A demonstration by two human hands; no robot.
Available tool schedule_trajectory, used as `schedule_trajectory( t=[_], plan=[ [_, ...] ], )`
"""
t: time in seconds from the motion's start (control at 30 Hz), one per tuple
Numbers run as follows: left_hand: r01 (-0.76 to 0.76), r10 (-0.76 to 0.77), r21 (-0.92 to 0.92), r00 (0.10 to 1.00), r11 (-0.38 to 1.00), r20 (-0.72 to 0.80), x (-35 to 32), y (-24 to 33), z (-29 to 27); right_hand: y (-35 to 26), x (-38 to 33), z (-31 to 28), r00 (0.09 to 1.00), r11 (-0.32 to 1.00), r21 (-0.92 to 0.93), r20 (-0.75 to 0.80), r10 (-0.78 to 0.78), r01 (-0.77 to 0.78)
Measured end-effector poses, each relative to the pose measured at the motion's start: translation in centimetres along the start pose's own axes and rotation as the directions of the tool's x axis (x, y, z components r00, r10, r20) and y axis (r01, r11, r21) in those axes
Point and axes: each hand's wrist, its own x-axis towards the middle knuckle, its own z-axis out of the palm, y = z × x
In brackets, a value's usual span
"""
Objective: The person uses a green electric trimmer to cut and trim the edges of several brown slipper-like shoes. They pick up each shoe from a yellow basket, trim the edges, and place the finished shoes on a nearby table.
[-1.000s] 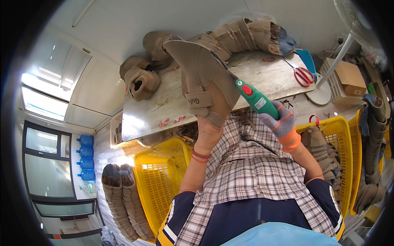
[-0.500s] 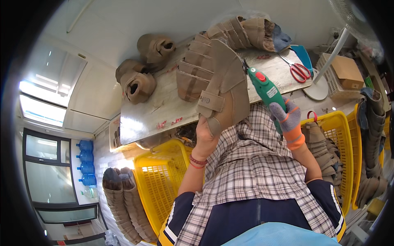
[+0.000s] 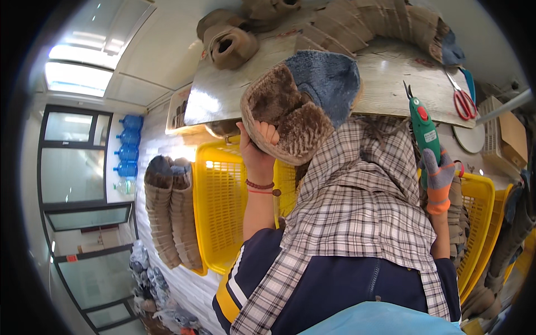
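Nearest the camera, the person's checked scarf is hanging over a dark jacket, and both forearms are rising past it toward the wooden bench. The left hand is gripping a fur-lined boot by its rim, fingers curled inside the opening, holding it up just in front of the bench with the fleecy lining turned toward the camera. The right hand, in a grey and orange glove, is wrapped tight around a green powered cutter, its small blades pointing up at the bench edge, well apart from the boot. To trim cleanly, the person is probably best off keeping the boot steady with the lining spread open and bringing the blades in with the left fingers held out of their path. Below the bench, yellow crates are standing on both sides of the person. On the bench, red scissors are lying near the right end, and more boots are lined along its far edge.
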Motion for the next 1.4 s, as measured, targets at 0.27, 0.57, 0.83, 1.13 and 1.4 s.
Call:
schedule_trajectory(
  t=[0.27,0.57,0.83,1.13,1.4],
  plan=[
    [-0.179,0.232,0.204,0.932,0.962,-0.277,-1.6,3.6,1.0,2.2,-0.2,0.4,0.995,0.998,-0.030,0.074,0.062,-0.060],
    [-0.194,0.102,0.505,0.860,-0.841,0.499,2.0,7.1,2.8,1.9,-0.5,0.7,0.998,0.991,-0.124,0.042,0.055,-0.049],
    [0.076,0.283,0.351,0.757,-0.933,0.589,8.8,8.2,-4.6,2.1,-0.5,0.1,0.996,0.993,-0.081,0.040,0.085,-0.082],
    [0.244,0.049,0.493,0.860,0.835,-0.508,13.5,-9.7,-3.6,1.5,-0.4,0.7,0.991,0.991,-0.045,0.043,0.128,-0.126],
    [-0.276,0.362,0.439,0.924,0.855,-0.125,16.2,-12.4,-3.3,2.0,-0.6,0.6,0.997,0.995,-0.079,0.047,0.067,-0.063]
  ],
)
